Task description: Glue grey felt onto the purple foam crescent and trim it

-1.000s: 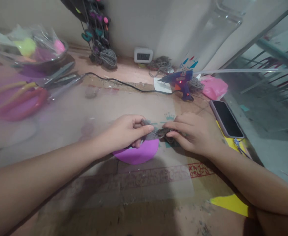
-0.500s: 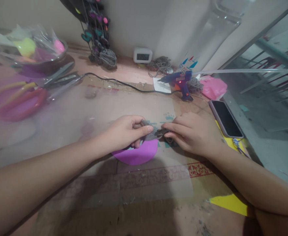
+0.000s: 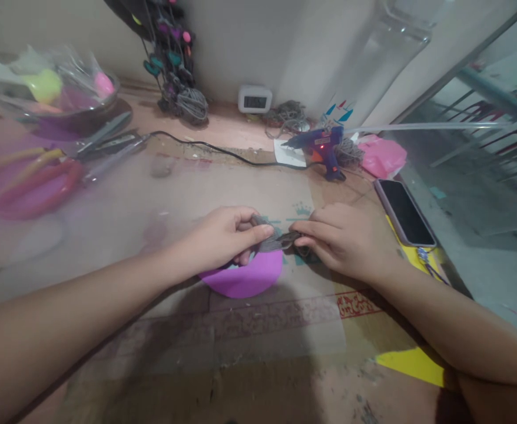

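Note:
My left hand (image 3: 223, 238) and my right hand (image 3: 342, 238) meet at the middle of the table, both pinched on the same small bundle of grey twine (image 3: 276, 240). The left thumb and fingers press on its left end, the right fingertips hold its right end. Just below the left hand a purple foam disc (image 3: 245, 280) lies flat on the cardboard sheet (image 3: 258, 330), partly hidden by the fingers.
A blue glue gun (image 3: 320, 147) with a black cord (image 3: 214, 150) stands at the back, beside a pink bag (image 3: 382, 156). A phone (image 3: 404, 212) lies at right. Red-handled scissors (image 3: 37, 185) and a bowl (image 3: 64, 97) sit at left. A small clock (image 3: 254, 99) is by the wall.

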### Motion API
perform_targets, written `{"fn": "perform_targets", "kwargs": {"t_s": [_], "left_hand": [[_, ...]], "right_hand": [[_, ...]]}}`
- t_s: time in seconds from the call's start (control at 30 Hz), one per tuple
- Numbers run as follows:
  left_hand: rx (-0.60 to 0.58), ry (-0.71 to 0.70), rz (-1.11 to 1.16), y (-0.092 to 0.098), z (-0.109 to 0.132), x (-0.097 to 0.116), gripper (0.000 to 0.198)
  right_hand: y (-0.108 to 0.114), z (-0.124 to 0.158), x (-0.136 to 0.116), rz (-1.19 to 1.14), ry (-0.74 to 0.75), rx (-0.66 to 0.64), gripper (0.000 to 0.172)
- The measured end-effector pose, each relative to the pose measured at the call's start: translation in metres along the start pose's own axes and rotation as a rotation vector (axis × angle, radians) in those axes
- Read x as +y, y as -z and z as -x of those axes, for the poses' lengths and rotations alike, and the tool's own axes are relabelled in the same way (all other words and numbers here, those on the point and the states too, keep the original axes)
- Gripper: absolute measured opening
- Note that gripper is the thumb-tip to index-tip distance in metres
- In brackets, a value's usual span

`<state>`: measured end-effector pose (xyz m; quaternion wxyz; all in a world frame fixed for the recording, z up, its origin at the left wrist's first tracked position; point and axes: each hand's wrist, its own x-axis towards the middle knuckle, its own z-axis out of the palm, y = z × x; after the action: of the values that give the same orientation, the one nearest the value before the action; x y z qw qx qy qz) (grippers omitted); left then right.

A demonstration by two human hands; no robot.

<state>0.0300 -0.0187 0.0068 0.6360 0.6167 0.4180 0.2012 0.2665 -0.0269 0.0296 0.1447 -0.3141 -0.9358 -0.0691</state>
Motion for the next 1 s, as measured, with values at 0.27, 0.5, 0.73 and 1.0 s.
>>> {"fn": "perform_targets", "kwargs": {"t_s": [0.27, 0.5, 0.73, 1.0], "left_hand": [[0.008, 0.007, -0.035, -0.001, 0.0006, 0.0038, 0.022], [0.011, 0.0, -0.062, -0.0008, 0.0002, 0.0031, 0.023], [0.002, 0.004, -0.063, -0.0005, -0.0003, 0.0027, 0.023], [-0.006, -0.014, -0.032, -0.0005, -0.0008, -0.0019, 0.024]], "right_hand": [[0.0056, -0.0001, -0.0008, -0.056, -0.056, -0.004, 0.028], [0.0052, -0.0018, -0.0028, -0.006, -0.015, -0.029, 0.028], [0.005, -0.0025, -0.0014, 0.035, 0.041, -0.028, 0.031], [0.0024, -0.0021, -0.0006, 0.043, 0.061, -0.004, 0.03]]}}
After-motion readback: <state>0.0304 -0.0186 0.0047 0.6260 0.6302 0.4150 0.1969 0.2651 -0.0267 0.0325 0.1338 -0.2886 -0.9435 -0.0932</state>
